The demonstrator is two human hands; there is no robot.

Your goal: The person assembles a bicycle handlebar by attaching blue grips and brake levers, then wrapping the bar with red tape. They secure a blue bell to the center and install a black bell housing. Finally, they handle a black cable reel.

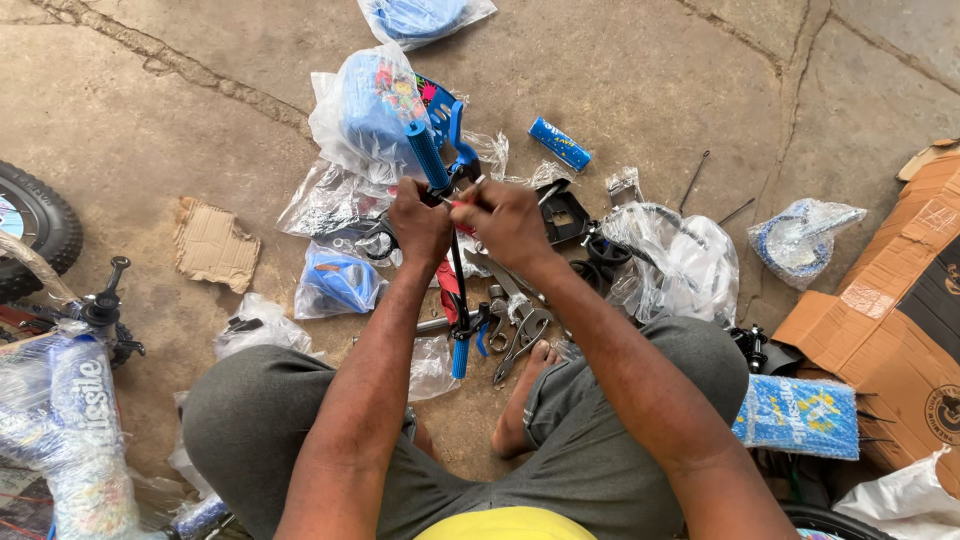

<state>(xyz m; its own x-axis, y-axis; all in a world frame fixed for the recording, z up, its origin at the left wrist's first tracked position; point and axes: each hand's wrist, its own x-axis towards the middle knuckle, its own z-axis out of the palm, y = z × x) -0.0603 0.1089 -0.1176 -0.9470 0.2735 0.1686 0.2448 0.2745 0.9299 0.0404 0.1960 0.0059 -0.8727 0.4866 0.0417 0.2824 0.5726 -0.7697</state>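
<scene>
I have the small bicycle handlebar [452,262] standing on end in front of my knees, its upper blue grip [427,155] pointing away from me and the lower blue grip [460,352] near my bare foot [520,400]. My left hand [418,228] is closed around the bar just under the upper grip, fingers clamped on it to keep it from turning. My right hand [508,222] sits just right of the bar, fingers pinched together on a thin red-handled tool [462,201] whose tip meets the bar's fitting; I judge the work goes best with the bar held dead steady and the tool kept square to the fitting, so it does not slip. Pliers and spanners [520,325] lie on the concrete floor [650,90] just right of the bar's lower end. Beyond the bar, a clear plastic bag [362,105] holds a blue part with a bright sticker; left of the bar another bag [338,282] holds a blue moulded piece; further beyond, a 3rd bag [420,18] holds something blue too. Well right of the bar, a bag [800,240] wraps a blue and white ring-shaped piece, beside an opened cardboard box [890,320] whose contents I cannot see.
</scene>
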